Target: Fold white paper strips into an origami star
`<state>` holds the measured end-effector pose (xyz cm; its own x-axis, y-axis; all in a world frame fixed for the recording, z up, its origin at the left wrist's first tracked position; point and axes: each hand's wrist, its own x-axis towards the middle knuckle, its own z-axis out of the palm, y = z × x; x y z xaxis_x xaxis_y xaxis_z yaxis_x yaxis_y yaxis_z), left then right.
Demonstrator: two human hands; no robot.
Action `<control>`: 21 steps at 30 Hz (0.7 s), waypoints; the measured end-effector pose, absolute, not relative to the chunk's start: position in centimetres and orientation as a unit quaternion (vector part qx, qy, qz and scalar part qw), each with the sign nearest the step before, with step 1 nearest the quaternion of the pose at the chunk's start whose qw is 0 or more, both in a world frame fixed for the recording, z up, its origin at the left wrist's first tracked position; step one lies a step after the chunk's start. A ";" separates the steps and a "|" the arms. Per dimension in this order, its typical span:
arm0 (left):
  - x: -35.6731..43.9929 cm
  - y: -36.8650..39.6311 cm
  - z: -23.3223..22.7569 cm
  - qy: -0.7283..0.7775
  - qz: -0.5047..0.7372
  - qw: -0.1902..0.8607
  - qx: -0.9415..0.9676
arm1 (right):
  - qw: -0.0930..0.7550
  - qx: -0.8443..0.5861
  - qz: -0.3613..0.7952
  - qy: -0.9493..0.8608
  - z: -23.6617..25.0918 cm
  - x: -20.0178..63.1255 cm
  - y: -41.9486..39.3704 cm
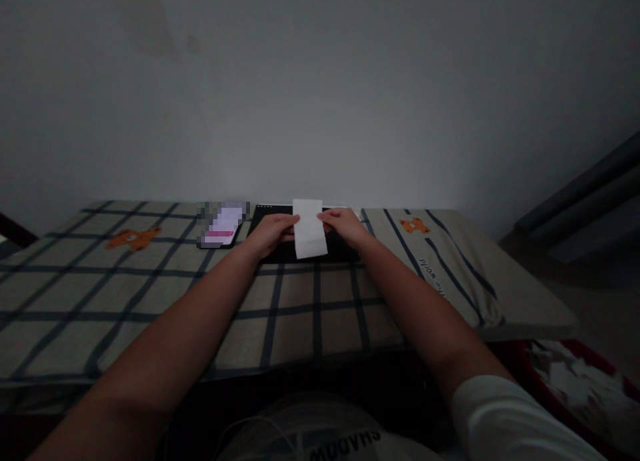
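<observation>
A white paper (309, 232) is pinched at its long sides by the fingers of the left hand (271, 232) and the right hand (347, 225), above a black flat object (281, 253) near the surface's (295, 291) far edge. Paper handling seems under way; a light, even pinch is probably required next.

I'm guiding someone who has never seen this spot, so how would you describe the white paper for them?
Below the grey wall, find the checked cloth and the flat black object on it. Over that, the left hand and right hand hold the white paper by its side edges. Its pale face sets it apart from the black object and the phone to its left.
</observation>
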<state>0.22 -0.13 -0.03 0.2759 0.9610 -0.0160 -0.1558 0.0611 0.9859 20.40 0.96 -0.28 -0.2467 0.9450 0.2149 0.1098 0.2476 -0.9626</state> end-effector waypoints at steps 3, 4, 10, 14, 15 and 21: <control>0.2 -0.1 -0.1 0.399 0.463 0.595 0.522 | 0.458 -0.411 0.455 -0.643 -0.2 20.3 1.0; 0.2 -0.1 -0.1 0.403 0.466 0.589 0.523 | 0.460 -0.414 0.453 -0.641 -0.2 20.2 1.0; 0.2 -0.2 0.0 0.391 0.427 0.623 0.526 | 0.484 -0.428 0.438 -0.625 -0.5 20.3 1.4; 0.1 0.0 -0.3 0.412 0.418 0.605 0.538 | 0.494 -0.436 0.435 -0.613 -0.6 20.4 1.5; 0.1 0.1 -0.4 0.417 0.425 0.596 0.539 | 0.496 -0.434 0.439 -0.610 -0.6 20.4 1.5; 0.4 -0.3 0.0 0.440 0.477 0.535 0.542 | 0.499 -0.391 0.512 -0.580 -0.7 20.1 1.3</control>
